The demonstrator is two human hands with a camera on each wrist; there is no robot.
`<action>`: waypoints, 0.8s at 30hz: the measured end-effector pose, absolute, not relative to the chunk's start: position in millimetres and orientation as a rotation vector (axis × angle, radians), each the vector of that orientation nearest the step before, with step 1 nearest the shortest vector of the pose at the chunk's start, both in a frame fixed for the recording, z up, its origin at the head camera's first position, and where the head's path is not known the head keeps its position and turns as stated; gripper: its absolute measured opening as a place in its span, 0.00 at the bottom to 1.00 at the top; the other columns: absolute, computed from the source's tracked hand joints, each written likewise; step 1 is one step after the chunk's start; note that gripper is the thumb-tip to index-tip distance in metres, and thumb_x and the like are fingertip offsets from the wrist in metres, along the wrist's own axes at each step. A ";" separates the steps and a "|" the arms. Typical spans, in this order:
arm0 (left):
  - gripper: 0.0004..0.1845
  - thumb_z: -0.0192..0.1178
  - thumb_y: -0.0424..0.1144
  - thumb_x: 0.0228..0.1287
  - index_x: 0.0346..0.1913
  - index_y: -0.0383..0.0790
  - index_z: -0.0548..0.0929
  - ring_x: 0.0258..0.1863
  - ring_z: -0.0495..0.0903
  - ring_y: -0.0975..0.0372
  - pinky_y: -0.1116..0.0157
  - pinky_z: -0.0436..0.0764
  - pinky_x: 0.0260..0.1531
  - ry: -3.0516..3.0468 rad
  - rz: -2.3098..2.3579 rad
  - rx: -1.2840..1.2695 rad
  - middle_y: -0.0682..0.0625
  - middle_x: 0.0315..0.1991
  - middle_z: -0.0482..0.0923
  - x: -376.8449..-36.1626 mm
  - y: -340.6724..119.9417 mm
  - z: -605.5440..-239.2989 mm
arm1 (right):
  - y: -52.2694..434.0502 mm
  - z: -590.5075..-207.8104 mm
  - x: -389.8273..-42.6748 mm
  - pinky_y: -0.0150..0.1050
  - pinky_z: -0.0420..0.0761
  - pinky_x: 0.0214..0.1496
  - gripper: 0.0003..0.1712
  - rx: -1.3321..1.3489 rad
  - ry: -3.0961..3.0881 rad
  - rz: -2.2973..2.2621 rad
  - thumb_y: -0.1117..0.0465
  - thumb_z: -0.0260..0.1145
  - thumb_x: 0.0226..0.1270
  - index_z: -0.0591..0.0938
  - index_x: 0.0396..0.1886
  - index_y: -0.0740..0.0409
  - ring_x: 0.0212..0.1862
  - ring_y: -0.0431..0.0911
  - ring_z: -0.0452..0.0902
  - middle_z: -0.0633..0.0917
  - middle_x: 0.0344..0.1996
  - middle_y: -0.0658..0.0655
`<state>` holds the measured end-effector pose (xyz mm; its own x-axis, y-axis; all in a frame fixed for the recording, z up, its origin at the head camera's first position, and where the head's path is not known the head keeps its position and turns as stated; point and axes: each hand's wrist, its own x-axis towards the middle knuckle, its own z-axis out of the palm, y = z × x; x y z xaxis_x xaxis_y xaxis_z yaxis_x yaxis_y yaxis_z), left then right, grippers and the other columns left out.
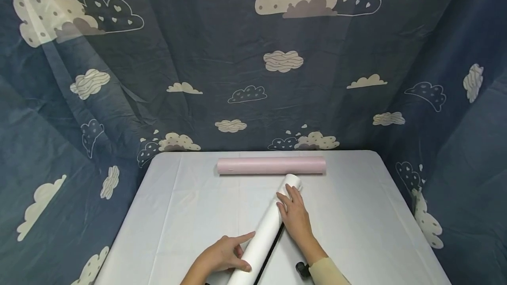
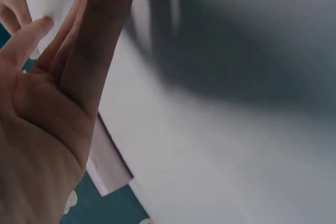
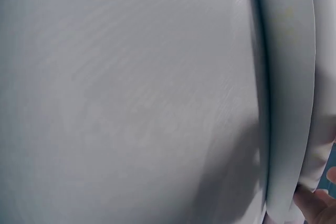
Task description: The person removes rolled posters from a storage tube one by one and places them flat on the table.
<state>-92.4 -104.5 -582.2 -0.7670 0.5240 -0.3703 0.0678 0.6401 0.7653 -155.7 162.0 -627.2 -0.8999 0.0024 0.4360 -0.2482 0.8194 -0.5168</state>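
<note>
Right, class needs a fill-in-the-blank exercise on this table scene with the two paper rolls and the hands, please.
1. Both hands rest on the ____ roll.
2. The pink roll lies at the table's ____ edge.
3. The left hand and right hand have their fingers ____, not curled.
4. The backdrop cloth is printed with ____.

Missing words: white; far; straight; clouds

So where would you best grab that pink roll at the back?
Probably mid-length on the pink roll, coming from above. It lies flat across the table, crosswise to the person, so fingers could close over its round sides front and back. The white roll partly crowds its near side.
</note>
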 end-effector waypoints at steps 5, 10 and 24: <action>0.51 0.81 0.50 0.53 0.80 0.49 0.70 0.23 0.78 0.69 0.72 0.81 0.30 2.281 1.113 0.454 0.61 0.29 0.84 -77.2 -93.4 -591.1 | 156.4 -627.3 -156.8 0.64 0.79 0.70 0.15 0.179 -2.602 0.825 0.62 0.73 0.72 0.90 0.55 0.59 0.76 0.68 0.69 0.78 0.72 0.67; 0.51 0.79 0.49 0.57 0.81 0.38 0.67 0.20 0.79 0.72 0.76 0.83 0.29 2.315 1.168 0.508 0.58 0.28 0.85 -62.3 -74.2 -598.9 | 150.2 -624.3 -156.0 0.63 0.76 0.74 0.16 0.183 -2.651 0.916 0.59 0.72 0.74 0.89 0.58 0.60 0.77 0.66 0.68 0.77 0.73 0.65; 0.60 0.70 0.72 0.52 0.76 0.28 0.70 0.53 0.86 0.55 0.61 0.91 0.41 2.928 0.647 0.776 0.39 0.61 0.82 -64.0 -40.3 -587.8 | 137.0 -618.3 -157.2 0.56 0.76 0.75 0.17 0.344 -2.727 1.018 0.58 0.71 0.75 0.89 0.59 0.56 0.78 0.60 0.70 0.78 0.74 0.60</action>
<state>-64.0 -40.3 -587.8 -0.8737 0.4824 0.0630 0.4641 0.7876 0.4054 -157.2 137.0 -618.3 -0.9507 -0.1435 0.2747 -0.2885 0.7341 -0.6148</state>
